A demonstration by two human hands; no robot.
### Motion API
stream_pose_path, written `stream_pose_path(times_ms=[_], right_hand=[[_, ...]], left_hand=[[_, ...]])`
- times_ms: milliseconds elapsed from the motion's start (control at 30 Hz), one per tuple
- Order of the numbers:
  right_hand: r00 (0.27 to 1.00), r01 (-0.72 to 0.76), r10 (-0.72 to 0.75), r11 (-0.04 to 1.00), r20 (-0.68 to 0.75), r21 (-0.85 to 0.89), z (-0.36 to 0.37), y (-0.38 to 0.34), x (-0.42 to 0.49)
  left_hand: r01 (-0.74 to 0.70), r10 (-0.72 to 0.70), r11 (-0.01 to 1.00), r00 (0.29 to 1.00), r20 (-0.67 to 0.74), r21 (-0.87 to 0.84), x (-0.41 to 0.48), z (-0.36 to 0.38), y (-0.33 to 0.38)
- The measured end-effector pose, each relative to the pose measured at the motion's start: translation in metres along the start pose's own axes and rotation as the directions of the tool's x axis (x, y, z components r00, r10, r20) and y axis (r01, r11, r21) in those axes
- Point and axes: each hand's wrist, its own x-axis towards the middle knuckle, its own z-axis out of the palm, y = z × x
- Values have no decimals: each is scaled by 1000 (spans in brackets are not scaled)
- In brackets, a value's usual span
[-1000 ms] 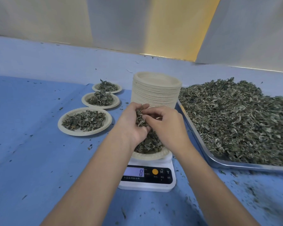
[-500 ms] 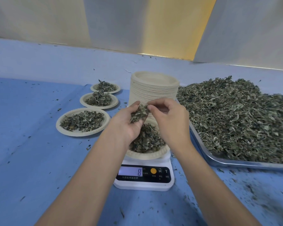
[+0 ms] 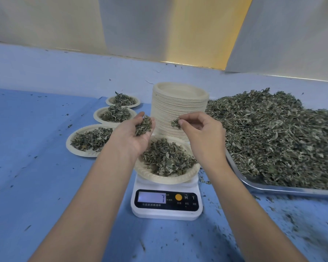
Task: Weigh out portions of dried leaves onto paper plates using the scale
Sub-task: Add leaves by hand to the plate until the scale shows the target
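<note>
Scale point(image 3: 167, 204): white body, standing on the blue bench cover point(image 3: 36, 186) at centre, close in front of the person. The display reads "7". Right of the display there is an orange round button, then the letters "M" and "T". The small print below the display and below the buttons is too fine to read.

Weighing plate point(image 3: 159, 179): paper, sits on the scale and carries a loose mound of dried leaves point(image 3: 167, 157).

Left hand point(image 3: 134, 137): held over the left rim of the weighing plate, palm up and fingers nearly straight, slightly cupped. A small handful of leaves point(image 3: 143, 125) lies on the fingers.

Right hand point(image 3: 203, 133): held over the right rim of the weighing plate. Thumb and forefinger pinch a small tuft of leaves point(image 3: 175, 123), and the other fingers are curled in. The two hands are apart, with a clear gap between the tuft and the left fingers.

Plate stack point(image 3: 178, 108): a tall pile of empty paper plates directly behind the weighing plate. Contact between the two cannot be judged.

Metal tray point(image 3: 273, 188): right of the scale, heaped with bulk leaves point(image 3: 282, 133), its near left edge just beside the scale.

Filled plates: three lie in a row left of the stack, running away from the person: near point(image 3: 72, 149), middle point(image 3: 97, 116) and far point(image 3: 110, 100). Each holds a portion of leaves.

Leaf crumbs lie scattered over the cover, thickest at front right.
</note>
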Motion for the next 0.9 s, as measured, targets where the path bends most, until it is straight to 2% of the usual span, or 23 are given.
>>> stream_pose_path(times_ms=[333, 567, 667, 833, 900], right_hand=[[1000, 11, -11, 1000, 3, 21, 3, 1, -1], [995, -97, 94, 987, 25, 127, -7, 2, 6], [991, -131, 128, 979, 28, 154, -20, 8, 9], [982, -170, 181, 971, -56, 165, -57, 23, 15], [972, -196, 214, 967, -100, 164, -71, 31, 15]], left_hand=[[36, -37, 997, 999, 26, 62, -1, 5, -16], [80, -93, 986, 992, 87, 146, -7, 16, -32], [120, -134, 986, 984, 121, 116, -7, 31, -49], [158, -179, 978, 970, 167, 134, -5, 60, -96], [141, -176, 969, 971, 161, 204, -3, 67, -117]])
